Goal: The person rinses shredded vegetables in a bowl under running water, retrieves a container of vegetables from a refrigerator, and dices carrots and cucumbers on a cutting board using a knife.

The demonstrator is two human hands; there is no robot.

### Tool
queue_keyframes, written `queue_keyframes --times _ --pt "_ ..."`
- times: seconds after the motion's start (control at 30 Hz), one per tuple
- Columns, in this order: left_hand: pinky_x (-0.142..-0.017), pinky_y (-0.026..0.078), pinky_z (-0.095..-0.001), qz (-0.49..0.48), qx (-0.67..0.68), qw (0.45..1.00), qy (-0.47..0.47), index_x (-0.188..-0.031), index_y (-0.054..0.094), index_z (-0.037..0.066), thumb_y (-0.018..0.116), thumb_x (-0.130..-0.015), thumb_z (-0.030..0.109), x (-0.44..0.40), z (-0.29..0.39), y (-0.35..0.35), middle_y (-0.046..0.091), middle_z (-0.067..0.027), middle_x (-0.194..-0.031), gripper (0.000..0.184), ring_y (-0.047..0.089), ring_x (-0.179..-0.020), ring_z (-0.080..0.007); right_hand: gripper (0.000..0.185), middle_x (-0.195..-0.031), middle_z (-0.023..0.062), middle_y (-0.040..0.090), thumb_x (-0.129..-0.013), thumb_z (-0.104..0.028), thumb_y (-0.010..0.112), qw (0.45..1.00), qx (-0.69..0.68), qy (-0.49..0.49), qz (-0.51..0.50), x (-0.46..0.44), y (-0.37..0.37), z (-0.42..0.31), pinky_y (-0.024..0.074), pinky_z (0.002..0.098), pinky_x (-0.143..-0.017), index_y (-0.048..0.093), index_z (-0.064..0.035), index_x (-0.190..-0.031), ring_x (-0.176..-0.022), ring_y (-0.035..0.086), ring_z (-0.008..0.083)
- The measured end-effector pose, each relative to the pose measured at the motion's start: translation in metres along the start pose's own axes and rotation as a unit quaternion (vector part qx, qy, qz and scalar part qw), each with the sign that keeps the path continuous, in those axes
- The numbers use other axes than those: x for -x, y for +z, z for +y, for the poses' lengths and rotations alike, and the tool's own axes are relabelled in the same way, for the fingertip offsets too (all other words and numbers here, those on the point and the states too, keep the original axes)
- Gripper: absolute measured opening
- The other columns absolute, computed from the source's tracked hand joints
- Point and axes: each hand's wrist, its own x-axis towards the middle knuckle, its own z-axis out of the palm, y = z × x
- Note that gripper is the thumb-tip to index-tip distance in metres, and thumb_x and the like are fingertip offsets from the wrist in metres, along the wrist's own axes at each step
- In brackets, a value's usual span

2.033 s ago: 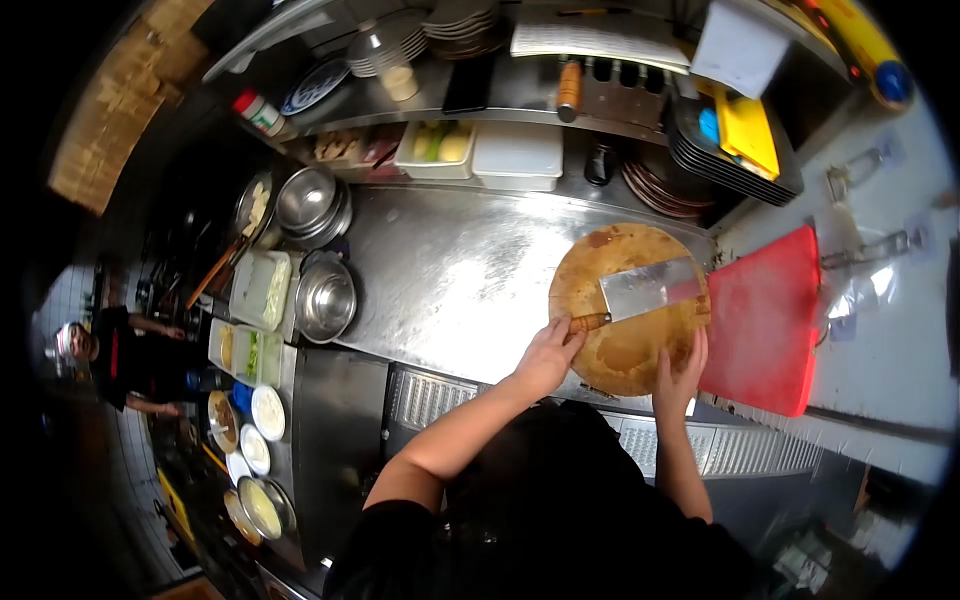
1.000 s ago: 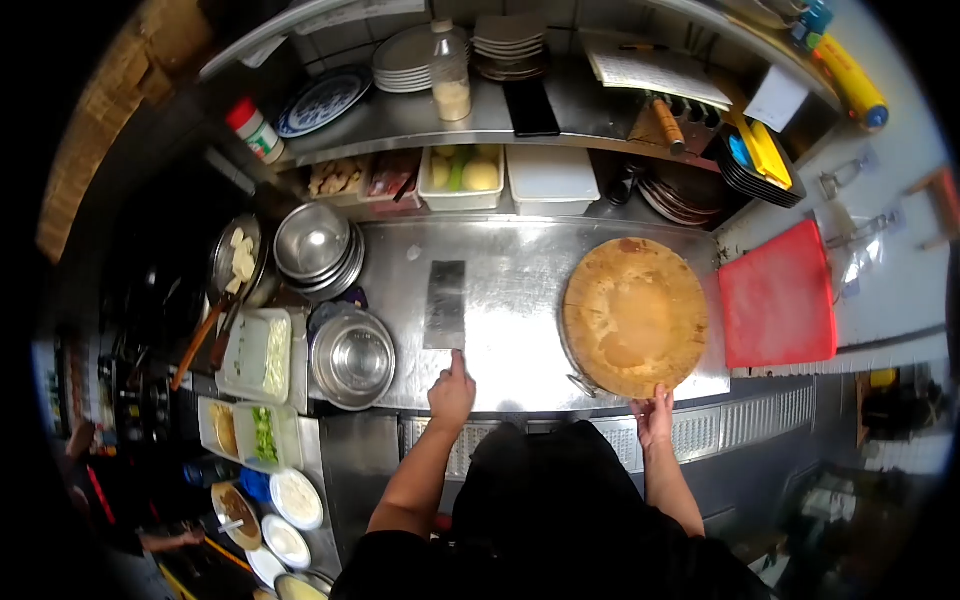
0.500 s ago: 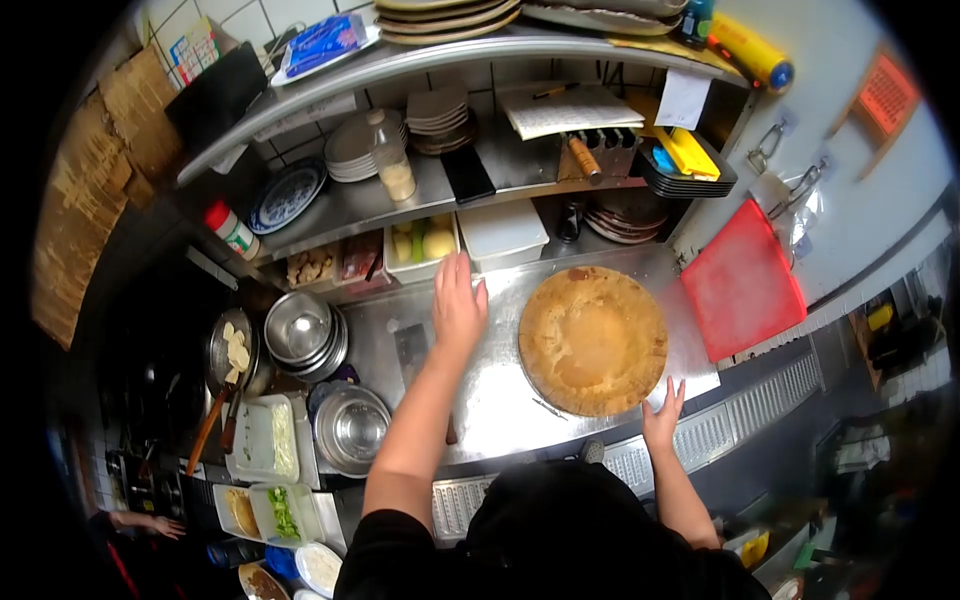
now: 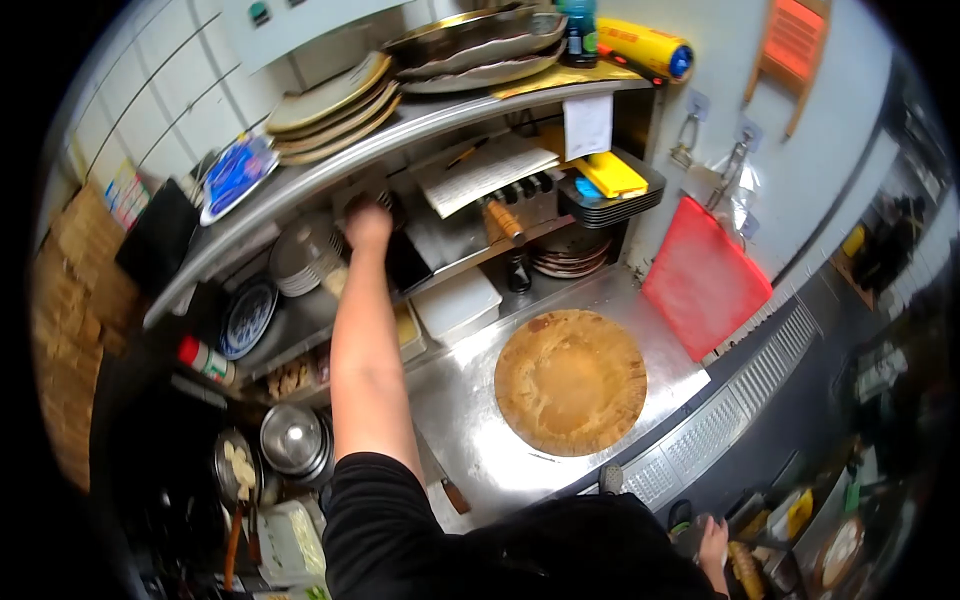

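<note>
My left hand point(image 4: 367, 218) reaches onto the middle shelf, at the stack of small square plates point(image 4: 368, 188); its fingers are blurred and hidden, so any hold is unclear. At the lower right, away from the counter, hangs my right hand point(image 4: 712, 545), fingers loosely apart with nothing visible in them. The round wooden chopping board point(image 4: 570, 382) lies bare on the steel counter point(image 4: 465, 400). Left of the board is the cleaver, its wooden handle point(image 4: 456, 497) showing and its blade partly covered by my left arm. A black flat object point(image 4: 407, 262) lies beside my left wrist.
A lidded white container point(image 4: 456, 305) sits under the shelf. Metal bowls point(image 4: 295, 440) stand at the left. A red cutting board point(image 4: 706, 278) hangs at the right. Above are large plates point(image 4: 330, 110), a knife block point(image 4: 525, 205) and black trays point(image 4: 625, 205) with a yellow item.
My left hand left the cleaver on the counter, then moved up and forward to the shelf plates. My right hand left the chopping board and dropped to the lower right. The view has turned.
</note>
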Motion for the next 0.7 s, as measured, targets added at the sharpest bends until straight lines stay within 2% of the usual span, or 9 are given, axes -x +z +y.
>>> queue_keyframes --times 0.07,0.23,0.33,0.4,0.5,0.57,0.6,0.67,0.7 --pt "-0.1 0.053 -0.0512 0.008 -0.027 0.999 0.023 -0.129 0.067 0.006 0.051 -0.099 0.026 -0.035 -0.023 0.051 0.066 -0.0226 -0.132 0.039 0.064 -0.121 -0.0422 0.052 -0.126 0.0387 0.06 -0.109 -0.036 0.045 0.995 0.074 0.046 -0.055 0.033 -0.008 0.04 0.0415 0.0518 -0.107 0.072 0.0086 -0.106 -0.122 0.054 0.0519" --pt "-0.077 0.061 -0.041 0.133 -0.092 0.966 0.201 -0.11 0.075 0.002 0.065 -0.095 0.043 -0.096 -0.054 0.13 0.077 -0.0204 -0.108 0.045 0.076 -0.096 -0.0307 0.047 -0.12 0.034 0.064 -0.106 -0.033 0.047 0.922 0.175 0.259 -0.228 0.09 0.006 0.2 0.0481 0.0539 -0.096 0.07 0.0069 -0.114 -0.108 0.062 0.0497" --pt "-0.09 0.057 -0.0464 0.085 -0.051 0.993 0.065 -0.123 0.07 0.005 0.057 -0.098 0.033 -0.081 -0.035 0.052 0.07 -0.021 -0.124 0.041 0.069 -0.112 -0.0371 0.046 -0.119 0.0323 0.066 -0.106 -0.033 0.046 0.92 0.147 0.282 -0.227 0.089 0.001 0.193 0.0478 0.0531 -0.098 0.069 0.006 -0.115 -0.11 0.062 0.0485" --pt "-0.099 0.054 -0.0501 0.079 -0.034 0.996 -0.007 -0.132 0.066 0.006 0.051 -0.1 0.027 -0.083 -0.023 0.016 0.065 -0.0214 -0.135 0.041 0.064 -0.122 -0.0414 0.046 -0.118 0.0311 0.067 -0.106 -0.033 0.045 0.94 0.112 0.248 -0.205 0.076 0.008 0.188 0.0476 0.0526 -0.099 0.069 0.0054 -0.116 -0.112 0.062 0.0476" --pt "-0.099 0.054 -0.0472 0.149 -0.097 0.984 0.019 -0.127 0.069 0.004 0.055 -0.099 0.027 -0.075 -0.028 0.004 0.067 -0.0219 -0.133 0.039 0.066 -0.119 -0.0388 0.046 -0.117 0.0293 0.068 -0.107 -0.033 0.044 0.98 0.084 0.089 -0.158 0.062 0.031 0.203 0.0473 0.0518 -0.101 0.069 0.0045 -0.118 -0.114 0.062 0.0464" --pt "-0.083 0.057 -0.0476 0.197 0.231 0.947 -0.107 -0.108 0.073 -0.005 0.06 -0.096 0.022 -0.017 0.004 -0.036 0.074 -0.0283 -0.102 0.033 0.073 -0.092 -0.0437 0.046 -0.117 0.0281 0.069 -0.107 -0.032 0.043 0.977 0.139 -0.123 -0.101 0.057 0.056 0.24 0.0471 0.0513 -0.103 0.069 0.0039 -0.119 -0.115 0.062 0.0456" --pt "-0.075 0.057 -0.0461 0.217 0.247 0.937 -0.115 -0.105 0.071 -0.008 0.061 -0.099 0.024 0.022 0.03 -0.072 0.075 -0.0267 -0.091 0.035 0.075 -0.081 -0.0394 0.046 -0.116 0.0276 0.07 -0.107 -0.032 0.043 0.974 0.142 -0.156 -0.084 0.064 0.048 0.216 0.047 0.051 -0.103 0.069 0.0036 -0.12 -0.116 0.062 0.0452" --pt "-0.075 0.056 -0.0354 0.21 0.438 0.869 -0.094 -0.107 0.069 -0.008 0.057 -0.106 0.024 0.108 0.065 -0.113 0.076 -0.0149 -0.091 0.035 0.074 -0.08 -0.0206 0.056 -0.122 0.0252 0.071 -0.107 -0.044 0.047 0.972 -0.051 0.166 -0.161 0.033 0.016 0.096 0.0466 0.0436 -0.105 0.068 0.0062 -0.123 -0.12 0.063 0.0421" --pt "-0.077 0.056 -0.0335 0.169 0.416 0.89 -0.08 -0.112 0.069 -0.008 0.057 -0.106 0.025 0.149 0.063 -0.125 0.077 -0.015 -0.094 0.035 0.074 -0.085 -0.0208 0.061 -0.124 0.0269 0.07 -0.105 -0.05 0.052 0.961 -0.09 0.196 -0.171 0.021 0.021 0.087 0.0461 0.0411 -0.106 0.067 0.0055 -0.126 -0.123 0.063 0.0411"
